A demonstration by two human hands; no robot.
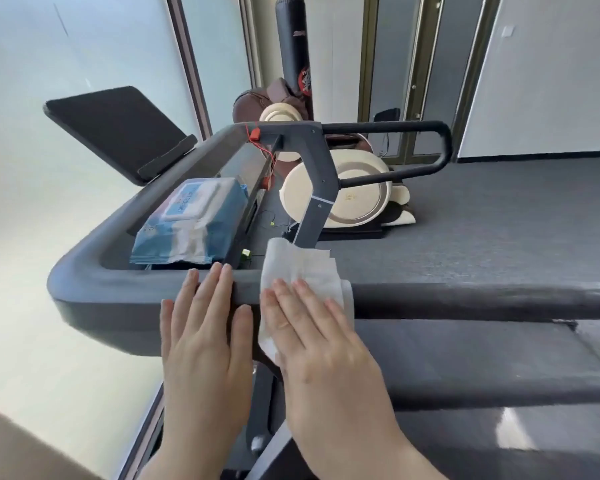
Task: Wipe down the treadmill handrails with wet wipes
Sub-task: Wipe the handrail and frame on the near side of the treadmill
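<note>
The near grey handrail (465, 301) of the treadmill runs across the middle of the view. A white wet wipe (303, 268) is draped over it. My right hand (321, 344) lies flat on the wipe, fingers together, pressing it against the rail. Just to its left, my left hand (205, 327) rests flat on the bare rail with fingers extended and nothing in it. A blue pack of wet wipes (191, 225) lies on the console tray behind the hands. The far handrail loop (440, 150) sticks out to the right.
A black tablet holder (118, 129) rises at the left of the console. A red safety cord (257, 140) hangs from the top bar. Beyond stand a massage chair (347, 199) and a black punching bag (293, 53) on grey carpet. Frosted glass fills the left.
</note>
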